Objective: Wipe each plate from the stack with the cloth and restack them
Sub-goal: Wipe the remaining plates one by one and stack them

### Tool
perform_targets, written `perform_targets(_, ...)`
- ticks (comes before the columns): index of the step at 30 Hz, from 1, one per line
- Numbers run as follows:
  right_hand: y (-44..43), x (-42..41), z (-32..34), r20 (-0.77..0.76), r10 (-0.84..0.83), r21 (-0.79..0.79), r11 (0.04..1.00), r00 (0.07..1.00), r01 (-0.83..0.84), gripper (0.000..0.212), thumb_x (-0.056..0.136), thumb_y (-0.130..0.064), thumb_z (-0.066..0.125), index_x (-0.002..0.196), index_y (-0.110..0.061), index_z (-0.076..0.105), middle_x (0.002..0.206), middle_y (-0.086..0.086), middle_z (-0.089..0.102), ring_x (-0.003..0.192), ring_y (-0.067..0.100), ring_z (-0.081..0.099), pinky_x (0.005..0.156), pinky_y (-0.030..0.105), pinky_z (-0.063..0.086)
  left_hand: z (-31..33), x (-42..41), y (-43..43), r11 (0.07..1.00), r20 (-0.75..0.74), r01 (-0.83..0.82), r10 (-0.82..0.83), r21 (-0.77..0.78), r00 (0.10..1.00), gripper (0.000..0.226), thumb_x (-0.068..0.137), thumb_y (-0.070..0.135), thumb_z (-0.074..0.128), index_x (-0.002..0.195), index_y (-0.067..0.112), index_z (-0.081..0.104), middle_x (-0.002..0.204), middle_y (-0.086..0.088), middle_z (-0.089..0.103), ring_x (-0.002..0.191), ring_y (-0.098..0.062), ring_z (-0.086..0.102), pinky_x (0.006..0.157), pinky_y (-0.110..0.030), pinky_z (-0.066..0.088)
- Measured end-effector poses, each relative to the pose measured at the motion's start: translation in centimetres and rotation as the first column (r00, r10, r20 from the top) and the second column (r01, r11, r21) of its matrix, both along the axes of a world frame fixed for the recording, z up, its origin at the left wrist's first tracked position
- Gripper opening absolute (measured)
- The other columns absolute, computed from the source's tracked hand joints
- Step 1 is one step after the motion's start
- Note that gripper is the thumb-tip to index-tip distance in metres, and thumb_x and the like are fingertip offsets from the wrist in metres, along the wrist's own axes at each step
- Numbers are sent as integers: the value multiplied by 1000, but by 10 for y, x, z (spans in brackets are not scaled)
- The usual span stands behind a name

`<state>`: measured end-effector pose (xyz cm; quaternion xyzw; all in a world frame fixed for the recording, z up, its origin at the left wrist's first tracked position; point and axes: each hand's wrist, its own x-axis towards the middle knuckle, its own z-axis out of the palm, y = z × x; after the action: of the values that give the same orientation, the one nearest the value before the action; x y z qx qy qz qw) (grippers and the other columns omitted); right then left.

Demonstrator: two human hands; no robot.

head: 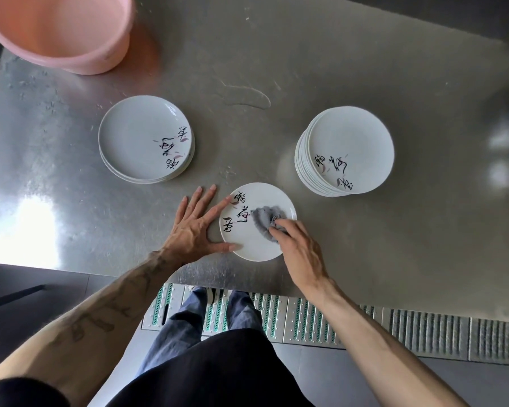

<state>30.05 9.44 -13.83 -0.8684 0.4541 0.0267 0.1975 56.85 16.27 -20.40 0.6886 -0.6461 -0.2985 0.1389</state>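
Observation:
A single white plate (249, 243) with black calligraphy lies flat on the steel table near its front edge. My right hand (300, 251) grips a bunched grey cloth (266, 220) and presses it onto the plate's right half. My left hand (196, 226) lies flat beside the plate with straight fingers, forefinger and thumb touching its left rim. A tall stack of like plates (344, 151) stands to the right and farther back. A short stack of a few plates (144, 139) stands to the left.
A pink plastic basin (62, 33) sits at the table's far left corner. A thin puddle of water (247, 96) lies between the stacks, farther back. The steel table (365, 245) ends just below my hands; a drain grate (423, 333) runs along the floor.

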Motion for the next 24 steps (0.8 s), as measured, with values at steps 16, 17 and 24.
perform_targets(16,-23,-7,0,-67,-63,-73,996,996,58,45,81,-1,71,122,-19,70,126,-5,60,101,23,53,73,33,56,3,-1,-2,999,3,-5,5,31,1000,117,63,100,52,160,53,6,172,12,-7,158,-18,-12,125,-51,-3)
perform_targets(17,-18,-8,1,-62,-70,-64,996,996,66,43,82,-1,71,121,-18,70,125,-5,62,100,24,54,72,34,57,3,-1,-2,1000,4,-3,3,31,1000,117,64,100,52,160,53,5,172,12,-7,159,-19,-11,125,-52,-3)
perform_targets(24,-62,21,2,-19,-4,-54,999,1000,3,46,85,8,61,125,-14,70,127,0,60,107,25,53,77,36,56,2,-2,-3,999,7,-12,12,42,1000,118,63,102,51,159,53,5,172,13,-7,158,-17,-12,125,-51,-3)
